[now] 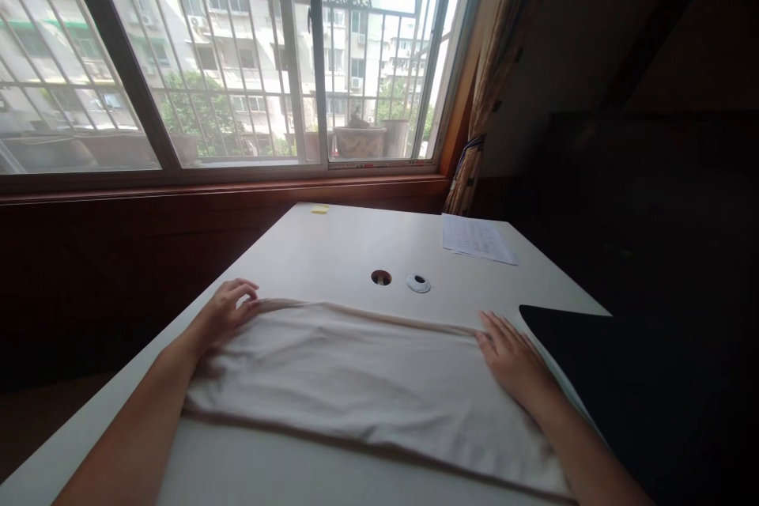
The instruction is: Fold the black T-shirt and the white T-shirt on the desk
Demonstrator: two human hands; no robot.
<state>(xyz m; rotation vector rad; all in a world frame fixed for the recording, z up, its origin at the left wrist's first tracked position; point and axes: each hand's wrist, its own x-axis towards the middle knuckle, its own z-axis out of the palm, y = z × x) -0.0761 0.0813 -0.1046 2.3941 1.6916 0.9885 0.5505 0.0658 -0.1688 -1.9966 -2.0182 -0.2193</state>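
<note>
A pale cloth [356, 379], folded into a long, slightly wrinkled band, lies across the white table [349, 245]. At its far left corner is my left hand [228, 308], with bent fingers closed on the edge of the cloth. My right hand [513, 356] rests on the far right corner, its fingers stretched out and the palm facing down. Both forearms reach in from the bottom of the view, and the right one covers part of the cloth's right end.
Beyond the cloth are a round cable hole [381, 277] and a white ring-shaped cap [419, 283]. Printed sheets [479, 239] lie at the back right, a yellow sticky note [320, 209] at the back left. A black mat [617, 379] covers the right side. Behind stands a barred window [237, 55].
</note>
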